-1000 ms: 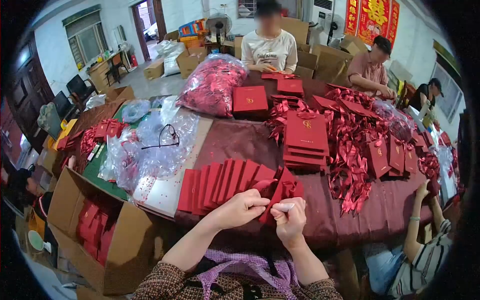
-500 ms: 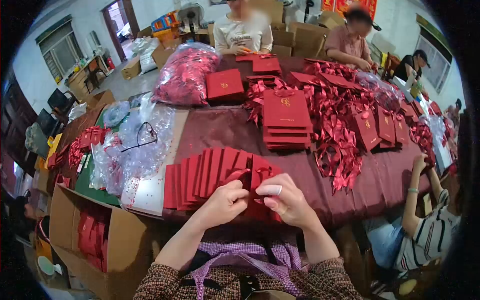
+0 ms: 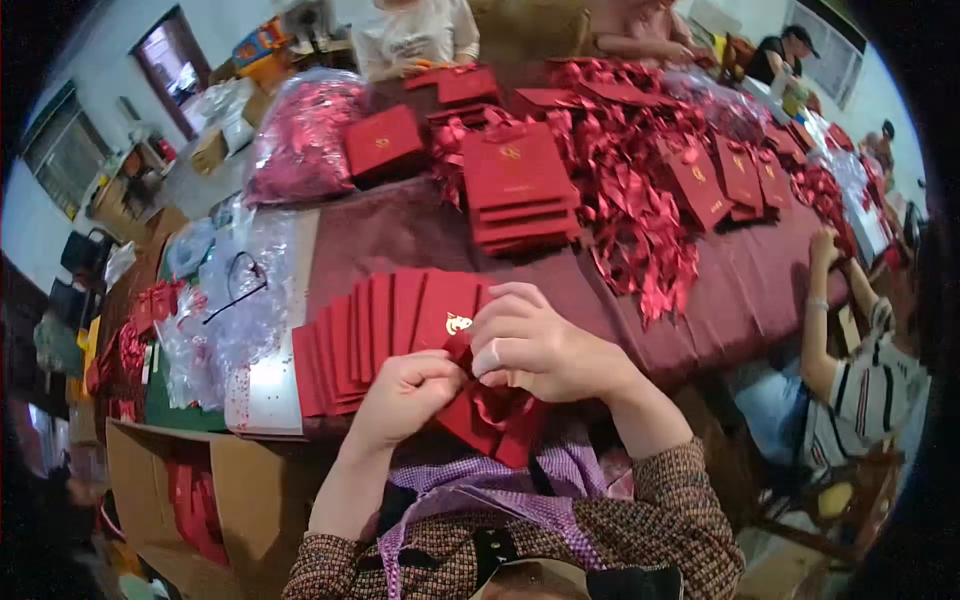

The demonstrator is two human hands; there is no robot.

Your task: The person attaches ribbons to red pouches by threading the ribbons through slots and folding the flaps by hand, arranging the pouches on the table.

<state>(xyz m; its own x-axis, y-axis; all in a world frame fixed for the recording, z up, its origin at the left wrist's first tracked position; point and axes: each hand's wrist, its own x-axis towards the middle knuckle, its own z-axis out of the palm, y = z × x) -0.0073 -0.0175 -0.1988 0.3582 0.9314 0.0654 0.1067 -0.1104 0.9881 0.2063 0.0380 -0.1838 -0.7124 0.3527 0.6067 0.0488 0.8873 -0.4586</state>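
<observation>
The left hand (image 3: 408, 398) was closed on red ribbon (image 3: 459, 347), apparently to steady it; the right hand (image 3: 545, 345) was curled, its grip's contents hidden. Below them, the red bag (image 3: 468, 425) sat near the worktop (image 3: 400, 230) edge, beside overlapped bags (image 3: 378, 325), presumably fanned for access.

on the dark red table (image 3: 390, 235) lie a row of red bags (image 3: 345, 340), a bag pile (image 3: 515, 180), shiny ribbons (image 3: 645, 245) and a clear sack (image 3: 305, 140).

From my head, the one camera looks forward and down on my fingers (image 3: 519, 303), close enough to catch my sleeves (image 3: 672, 498) below them. Its wide, round view reaches beyond them over the table (image 3: 372, 236) to a doorway (image 3: 166, 72) far off to their left.
</observation>
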